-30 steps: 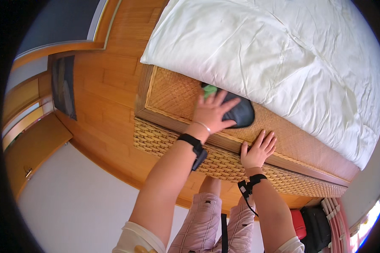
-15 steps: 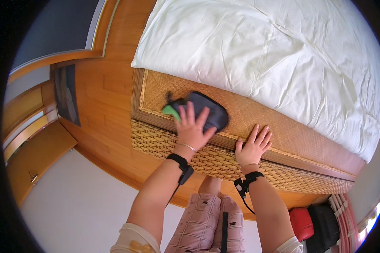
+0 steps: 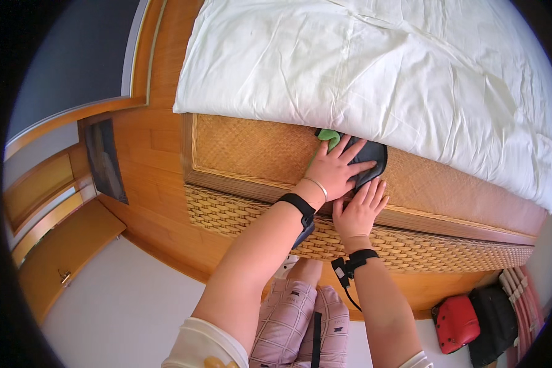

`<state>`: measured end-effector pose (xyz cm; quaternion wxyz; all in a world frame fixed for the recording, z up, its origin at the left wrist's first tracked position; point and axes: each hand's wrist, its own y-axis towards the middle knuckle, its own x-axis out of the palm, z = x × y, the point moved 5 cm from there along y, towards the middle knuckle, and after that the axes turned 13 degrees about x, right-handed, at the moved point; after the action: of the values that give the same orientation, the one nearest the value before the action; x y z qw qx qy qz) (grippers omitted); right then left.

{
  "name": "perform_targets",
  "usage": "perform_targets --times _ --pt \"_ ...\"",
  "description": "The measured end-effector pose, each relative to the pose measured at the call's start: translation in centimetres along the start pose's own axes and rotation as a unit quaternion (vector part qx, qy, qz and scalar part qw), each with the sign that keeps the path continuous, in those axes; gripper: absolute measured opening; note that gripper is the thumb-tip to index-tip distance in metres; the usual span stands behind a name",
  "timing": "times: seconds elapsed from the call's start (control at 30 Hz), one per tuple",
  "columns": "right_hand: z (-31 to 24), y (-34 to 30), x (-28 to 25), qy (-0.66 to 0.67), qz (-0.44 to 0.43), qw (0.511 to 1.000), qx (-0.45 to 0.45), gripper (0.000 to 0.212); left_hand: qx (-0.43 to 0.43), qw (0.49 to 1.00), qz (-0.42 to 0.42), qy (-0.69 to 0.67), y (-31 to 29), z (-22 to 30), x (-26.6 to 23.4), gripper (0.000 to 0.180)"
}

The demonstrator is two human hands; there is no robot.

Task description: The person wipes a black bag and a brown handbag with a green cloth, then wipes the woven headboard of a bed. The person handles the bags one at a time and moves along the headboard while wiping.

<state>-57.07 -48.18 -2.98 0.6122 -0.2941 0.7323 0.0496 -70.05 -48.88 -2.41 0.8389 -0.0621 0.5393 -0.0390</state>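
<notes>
Fingers of left hand (image 3: 336, 167) spread flat, pressing dark cloth (image 3: 369, 161) with green piece (image 3: 330, 138) onto woven bed ledge (image 3: 251, 147), gripping nothing. Right hand (image 3: 359, 208) open too, palm braced on ledge edge just below cloth. Best keep pressure even, avoid snagging white duvet (image 3: 374, 73).

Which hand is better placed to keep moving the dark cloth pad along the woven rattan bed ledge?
Left. The left hand lies spread on the dark cloth pad with the green cloth; the right hand rests flat on the woven rattan ledge beside it.
</notes>
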Motion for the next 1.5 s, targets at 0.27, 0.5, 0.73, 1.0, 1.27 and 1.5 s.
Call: perform_targets --times 0.27,0.5,0.73,1.0,1.27,1.5 --pt "0.0 0.2 -0.9 0.008 0.028 1.0 -0.008 0.073 -0.221 0.972 -0.073 0.036 -7.2 -5.4 -1.5 0.079" --pt "-0.7 0.1 -1.0 -0.027 0.028 0.999 -0.007 0.07 -0.444 0.895 -0.041 0.002 -21.7 -14.7 -3.4 0.088" --pt "-0.7 0.0 -1.0 -0.055 0.051 0.997 -0.012 0.067 -0.452 0.889 -0.071 -0.033 -25.0 -15.9 -3.0 0.091" --pt "-1.2 -0.2 -0.7 -0.074 0.069 0.994 -0.03 0.064 -0.393 0.905 -0.14 -0.078 -24.3 -17.7 -5.5 0.097" --pt "-1.6 -0.1 -1.4 -0.094 0.071 0.993 -0.025 0.064 -0.351 0.92 -0.151 -0.091 -24.0 -18.6 -5.4 0.103" --pt "-6.7 0.9 -1.7 -0.211 0.083 0.974 -0.019 0.062 -0.304 0.927 -0.203 -0.085 -23.1 -19.6 -6.3 0.105"
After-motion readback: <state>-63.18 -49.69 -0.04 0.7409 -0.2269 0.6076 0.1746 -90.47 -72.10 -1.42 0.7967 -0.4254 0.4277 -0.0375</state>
